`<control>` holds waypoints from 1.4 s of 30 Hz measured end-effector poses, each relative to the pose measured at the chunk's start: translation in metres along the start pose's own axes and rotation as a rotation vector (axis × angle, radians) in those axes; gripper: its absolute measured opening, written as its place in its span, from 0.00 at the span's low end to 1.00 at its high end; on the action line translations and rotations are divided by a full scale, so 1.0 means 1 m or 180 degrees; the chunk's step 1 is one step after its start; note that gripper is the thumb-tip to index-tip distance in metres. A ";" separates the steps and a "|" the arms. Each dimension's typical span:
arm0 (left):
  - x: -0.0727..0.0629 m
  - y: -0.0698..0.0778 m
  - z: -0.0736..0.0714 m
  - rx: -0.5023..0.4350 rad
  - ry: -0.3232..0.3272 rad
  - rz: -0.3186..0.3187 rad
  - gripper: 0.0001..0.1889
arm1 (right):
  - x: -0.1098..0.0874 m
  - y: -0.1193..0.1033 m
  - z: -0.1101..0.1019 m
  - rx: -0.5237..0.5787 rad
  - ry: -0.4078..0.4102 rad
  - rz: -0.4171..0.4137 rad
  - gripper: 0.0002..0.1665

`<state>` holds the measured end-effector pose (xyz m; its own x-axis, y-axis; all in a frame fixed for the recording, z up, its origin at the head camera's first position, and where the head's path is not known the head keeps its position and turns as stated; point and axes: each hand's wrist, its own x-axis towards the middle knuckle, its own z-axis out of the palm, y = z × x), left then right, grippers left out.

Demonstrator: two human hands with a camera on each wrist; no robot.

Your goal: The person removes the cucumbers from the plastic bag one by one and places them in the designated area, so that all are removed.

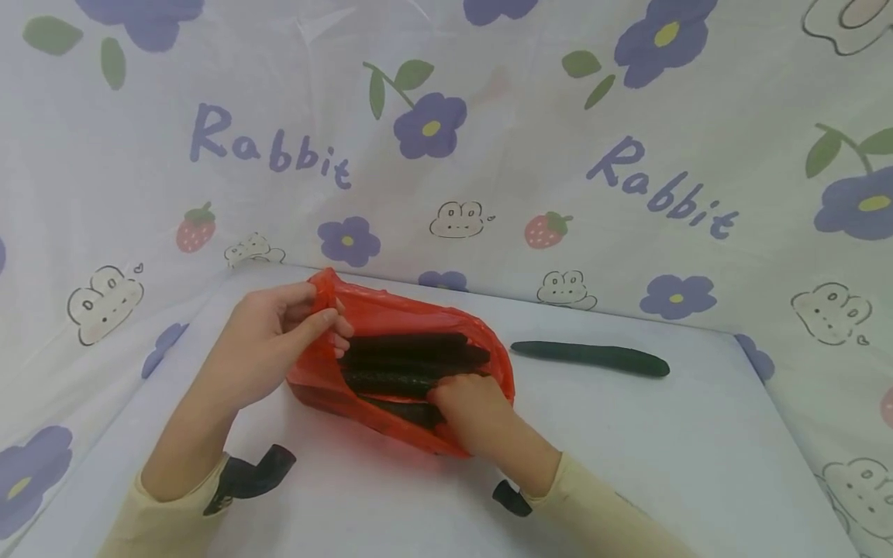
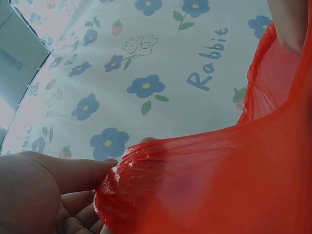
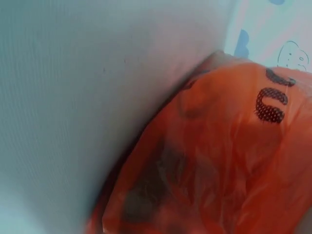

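Observation:
A red plastic bag (image 1: 418, 314) lies on its side with its mouth spread toward me, several dark green cucumbers (image 1: 398, 353) inside it. My left hand (image 1: 268, 341) pinches the gathered left end of the bag between thumb and fingers; the left wrist view shows the crumpled plastic (image 2: 131, 180) in that pinch. Reaching into the bag's right part, my right hand (image 1: 477, 411) has curled fingers at the right ends of the nearer cucumbers and appears to grip one. Its fingertips are hidden. In the right wrist view the bag (image 3: 219, 146), with black print, covers the hand.
One more cucumber (image 1: 593, 356) lies outside the bag, to its right. The white tabletop (image 1: 628, 449) meets a hanging cloth (image 1: 488, 178) printed with flowers and rabbits at the back and sides. Dark straps (image 1: 254, 473) sit at my sleeve cuffs.

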<state>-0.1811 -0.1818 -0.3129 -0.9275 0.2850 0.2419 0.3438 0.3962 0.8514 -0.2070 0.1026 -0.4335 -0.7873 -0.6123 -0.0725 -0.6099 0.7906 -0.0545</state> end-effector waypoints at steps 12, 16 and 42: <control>0.001 0.004 -0.002 0.0070 0.0001 0.0001 0.05 | -0.008 -0.009 0.006 -0.0326 0.0177 0.0049 0.11; 0.001 0.004 -0.002 0.0048 -0.0002 0.0003 0.05 | -0.009 -0.008 0.008 -0.0316 0.0242 0.0019 0.10; -0.001 0.003 -0.003 -0.0086 0.0010 0.0092 0.06 | -0.008 -0.004 -0.019 -0.0396 0.0724 -0.0116 0.09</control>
<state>-0.1796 -0.1836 -0.3088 -0.9177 0.2931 0.2681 0.3664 0.3641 0.8563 -0.2005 0.1045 -0.4139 -0.7561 -0.6361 0.1538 -0.6337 0.7703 0.0709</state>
